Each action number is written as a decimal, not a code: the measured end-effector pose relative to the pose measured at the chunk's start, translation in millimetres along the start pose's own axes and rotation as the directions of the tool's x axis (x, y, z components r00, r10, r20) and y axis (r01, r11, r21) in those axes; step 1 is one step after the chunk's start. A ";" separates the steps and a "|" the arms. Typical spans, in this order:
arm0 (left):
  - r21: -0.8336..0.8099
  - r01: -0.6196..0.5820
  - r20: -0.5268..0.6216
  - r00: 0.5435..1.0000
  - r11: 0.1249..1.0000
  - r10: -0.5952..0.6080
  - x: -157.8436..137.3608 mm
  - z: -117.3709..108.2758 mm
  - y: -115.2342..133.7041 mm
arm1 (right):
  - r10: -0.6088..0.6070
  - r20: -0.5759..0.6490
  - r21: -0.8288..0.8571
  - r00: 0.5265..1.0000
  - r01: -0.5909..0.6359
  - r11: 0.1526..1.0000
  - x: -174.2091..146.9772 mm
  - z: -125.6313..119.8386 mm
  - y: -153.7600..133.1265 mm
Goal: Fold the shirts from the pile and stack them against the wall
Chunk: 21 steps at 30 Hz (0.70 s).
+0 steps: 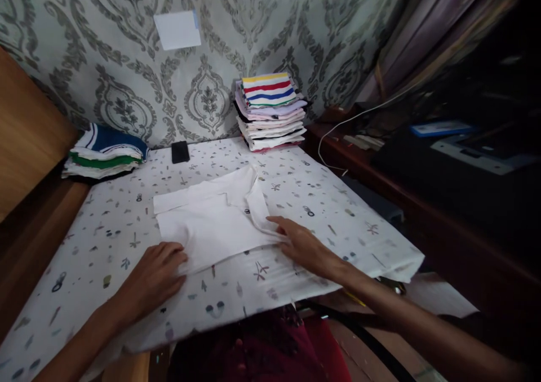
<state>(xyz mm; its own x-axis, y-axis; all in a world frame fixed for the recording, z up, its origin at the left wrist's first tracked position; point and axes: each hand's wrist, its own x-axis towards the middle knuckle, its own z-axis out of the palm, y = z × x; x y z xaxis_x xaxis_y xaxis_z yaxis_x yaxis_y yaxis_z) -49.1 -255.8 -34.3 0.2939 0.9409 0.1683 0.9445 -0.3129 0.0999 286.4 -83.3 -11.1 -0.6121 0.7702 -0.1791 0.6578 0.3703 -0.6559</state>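
White garment (211, 218) lies part-folded, right end unsmoothed, folded stacks (273, 125) beyond; left hand (158, 266) and right hand (304, 245) curl at its edge, grip unclear

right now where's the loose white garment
In the head view, the garment lies mid-table, with the left hand at its near left corner and the right hand at its near right corner.

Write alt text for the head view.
A white garment, partly folded, lies on a patterned tablecloth; a person's left hand touches its near left corner and the right hand its near right corner. Behind are a taller stack of folded clothes at right, a lower stack at left, and a flat black object between them.
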 end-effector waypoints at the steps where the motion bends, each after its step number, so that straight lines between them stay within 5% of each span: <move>1: 0.008 -0.003 0.006 1.000 1.000 0.003 -0.9 -2.6 0.1 | 0.039 0.026 0.157 0.999 -0.043 0.987 0.3 -4.9 2.9; 5: 0.012 -0.020 0.072 0.997 1.000 0.019 0.2 -25.7 -2.7 | 0.212 0.063 0.657 0.975 -0.200 0.727 -3.9 -17.3 6.5; 8: -0.063 -0.020 0.137 0.990 0.998 0.029 0.9 -48.9 -8.7 | 0.300 0.086 0.778 0.950 -0.252 0.576 -14.7 -20.4 6.4; 11: -0.102 -0.013 0.170 0.985 0.995 0.030 1.5 -62.4 -14.2 | 0.347 0.091 0.813 0.934 -0.270 0.516 -29.6 -20.5 14.6; 13: -0.117 -0.010 0.217 0.976 0.993 0.035 3.0 -63.8 -15.1 | 0.367 0.064 0.792 0.928 -0.271 0.547 -39.4 -19.8 24.5; 16: -0.175 0.014 0.320 0.946 0.985 0.043 8.6 -61.0 -14.5 | 0.304 -0.017 0.648 0.953 -0.221 0.729 -47.6 -17.1 33.2; 19: -0.228 0.133 0.370 0.928 0.965 -0.040 22.0 -58.1 -18.7 | 0.076 -0.090 0.342 0.993 -0.041 0.939 -41.2 -8.1 19.9; 21: -0.248 0.224 0.346 0.929 0.942 -0.130 36.1 -54.3 -26.2 | -0.131 -0.063 0.106 0.989 0.137 0.985 -29.1 3.4 1.2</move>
<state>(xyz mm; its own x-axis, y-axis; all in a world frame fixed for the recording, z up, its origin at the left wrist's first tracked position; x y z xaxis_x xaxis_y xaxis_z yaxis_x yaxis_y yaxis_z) -71.2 -220.8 22.4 0.2011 0.9597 -0.1964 0.9197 -0.1160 0.3752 303.5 -107.1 -9.2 -0.6643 0.7461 -0.0452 0.5174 0.4154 -0.7481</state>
